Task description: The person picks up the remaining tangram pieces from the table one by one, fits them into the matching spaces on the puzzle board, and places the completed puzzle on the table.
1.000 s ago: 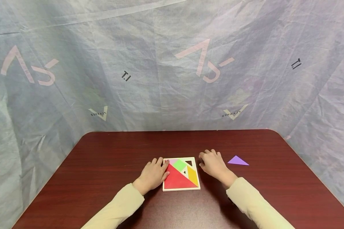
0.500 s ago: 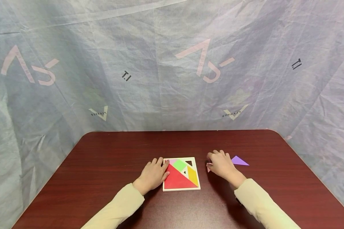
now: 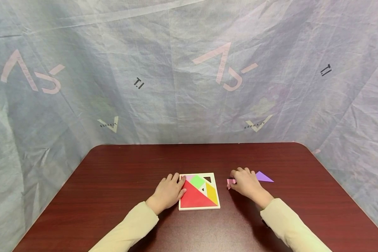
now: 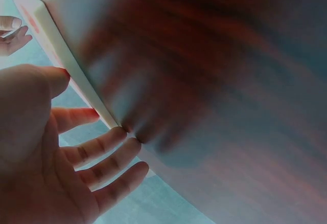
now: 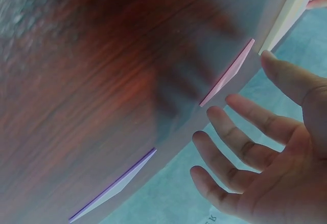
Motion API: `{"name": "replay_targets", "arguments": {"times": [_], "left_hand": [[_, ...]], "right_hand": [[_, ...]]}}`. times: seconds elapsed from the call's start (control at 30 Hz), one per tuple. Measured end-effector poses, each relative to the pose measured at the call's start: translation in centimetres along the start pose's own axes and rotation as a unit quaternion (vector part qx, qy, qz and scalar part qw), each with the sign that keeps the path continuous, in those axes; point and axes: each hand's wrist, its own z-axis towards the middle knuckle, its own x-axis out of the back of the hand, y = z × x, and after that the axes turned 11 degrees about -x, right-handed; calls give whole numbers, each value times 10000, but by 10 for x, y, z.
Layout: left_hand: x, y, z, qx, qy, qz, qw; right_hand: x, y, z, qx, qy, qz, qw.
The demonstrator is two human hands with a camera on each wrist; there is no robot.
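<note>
A square tangram board (image 3: pixel 199 209) with a pale rim holds a red triangle (image 3: pixel 193 197), a green square (image 3: pixel 197 181), a yellow parallelogram (image 3: pixel 211 193) and a lilac piece (image 3: pixel 189 178). Its upper right and middle show pale recesses with dark triangular openings. My left hand (image 3: pixel 166 192) rests at the board's left edge, thumb and index finger over the rim, other fingers extended beside it. To the right, my right hand (image 3: pixel 245 182) hovers by a pink piece (image 5: pixel 228 74), partly covered in the head view. The right wrist view shows its fingers spread, apart from that piece.
A purple triangle (image 3: pixel 264 177) lies on the dark red wooden table (image 3: pixel 145 161), just beyond the right hand. A grey printed cloth (image 3: pixel 176 105) hangs behind the table and along both sides.
My right hand has shifted right, away from the board, uncovering the pink piece beside it and overlapping part of the purple triangle. The left hand and the board have kept still.
</note>
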Motion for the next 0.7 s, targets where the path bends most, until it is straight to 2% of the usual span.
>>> {"name": "replay_targets", "arguments": {"times": [0.47,0.7], "left_hand": [[0,0,0,-1,1,-44,10000],[1,0,0,-7,-13,-32,10000]], "right_hand": [[0,-4,-2,-131,-342,-34,9993],[-1,-4,-1,-107,-349,23,9993]]}}
